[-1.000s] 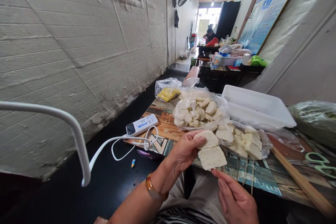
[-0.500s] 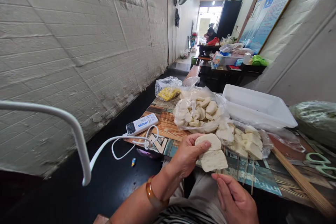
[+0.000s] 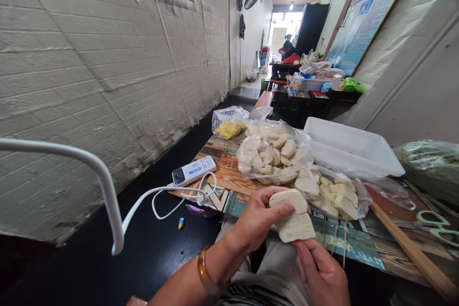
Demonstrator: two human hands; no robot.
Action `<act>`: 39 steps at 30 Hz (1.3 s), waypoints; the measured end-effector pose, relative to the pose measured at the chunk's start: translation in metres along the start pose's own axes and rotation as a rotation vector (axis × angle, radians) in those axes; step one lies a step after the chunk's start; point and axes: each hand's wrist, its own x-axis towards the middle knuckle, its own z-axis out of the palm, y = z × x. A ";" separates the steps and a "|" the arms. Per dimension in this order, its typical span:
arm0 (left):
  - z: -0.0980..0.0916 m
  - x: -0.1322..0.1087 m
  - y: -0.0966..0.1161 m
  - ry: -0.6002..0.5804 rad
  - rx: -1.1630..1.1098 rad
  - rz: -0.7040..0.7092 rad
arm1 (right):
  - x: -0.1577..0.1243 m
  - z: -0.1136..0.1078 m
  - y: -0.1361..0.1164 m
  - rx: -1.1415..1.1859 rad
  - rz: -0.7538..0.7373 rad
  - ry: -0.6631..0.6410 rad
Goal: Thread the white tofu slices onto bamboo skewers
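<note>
My left hand (image 3: 265, 213) holds two overlapping pale slices (image 3: 296, 222), which look like steamed bun, with the thumb on top and the fingers behind. Just under their lower edge, my right hand (image 3: 319, 267) is closed in a pinch on a thin wooden skewer, almost all hidden by fingers and slices. Beyond them on the table, a clear plastic bag (image 3: 274, 153) lies open, full of similar pieces. To its right, skewered slices (image 3: 339, 196) rest on plastic, their bare sticks (image 3: 335, 236) jutting over the near table edge.
A white plastic tub (image 3: 353, 146) stands behind the skewered slices. Green-handled scissors (image 3: 435, 227) and a wooden strip (image 3: 412, 248) lie at right. At left are a white power bank (image 3: 193, 170) with its cable and a bag with yellow contents (image 3: 229, 129). Another person sits far back.
The slices have shifted slightly right and down, and their lower edge now meets my right fingertips. The short piece of skewer that showed there is covered.
</note>
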 end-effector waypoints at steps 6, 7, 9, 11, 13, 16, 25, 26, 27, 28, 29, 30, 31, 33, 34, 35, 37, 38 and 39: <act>0.000 -0.008 0.000 -0.012 0.068 0.073 | 0.000 -0.006 0.011 -0.012 0.000 -0.057; 0.000 -0.008 0.000 -0.008 0.091 0.073 | -0.001 -0.007 0.011 -0.023 -0.010 -0.053; 0.001 -0.010 0.000 0.008 0.138 0.083 | -0.003 -0.007 0.009 -0.049 -0.037 -0.028; 0.000 -0.011 -0.001 0.027 0.180 0.094 | -0.004 -0.006 0.007 -0.080 -0.066 0.007; 0.000 -0.012 -0.001 0.037 0.217 0.098 | -0.004 -0.006 0.006 -0.109 -0.089 0.017; -0.001 -0.013 0.000 0.036 0.250 0.095 | -0.003 -0.006 0.006 -0.154 -0.130 0.026; 0.004 -0.015 0.005 0.019 0.304 0.077 | -0.004 -0.009 0.000 -0.215 -0.157 0.057; 0.004 -0.015 0.005 0.017 0.305 0.077 | -0.004 -0.009 0.000 -0.219 -0.157 0.057; 0.004 -0.015 0.006 0.015 0.306 0.079 | -0.004 -0.009 0.000 -0.222 -0.158 0.057; 0.004 -0.014 0.006 0.014 0.307 0.080 | -0.004 -0.009 -0.001 -0.225 -0.161 0.058; 0.004 -0.014 0.006 0.014 0.308 0.080 | -0.003 -0.008 -0.001 -0.228 -0.165 0.060; 0.004 -0.015 0.006 0.012 0.308 0.078 | -0.003 -0.008 -0.002 -0.232 -0.172 0.064; 0.004 -0.015 0.006 0.011 0.310 0.076 | -0.003 -0.008 -0.002 -0.237 -0.178 0.069; 0.003 -0.015 0.006 0.005 0.314 0.070 | -0.003 -0.008 -0.003 -0.242 -0.182 0.073; 0.003 -0.016 0.006 0.005 0.315 0.069 | -0.003 -0.008 -0.003 -0.242 -0.182 0.069; 0.003 -0.016 0.005 0.003 0.316 0.066 | -0.003 -0.008 -0.003 -0.242 -0.181 0.064; 0.003 -0.016 0.004 -0.001 0.312 0.059 | -0.003 -0.008 -0.003 -0.251 -0.174 0.063; 0.002 -0.016 0.003 -0.003 0.306 0.057 | -0.003 -0.009 -0.003 -0.259 -0.169 0.065; 0.002 -0.016 0.002 -0.006 0.295 0.054 | -0.003 -0.009 -0.002 -0.269 -0.165 0.065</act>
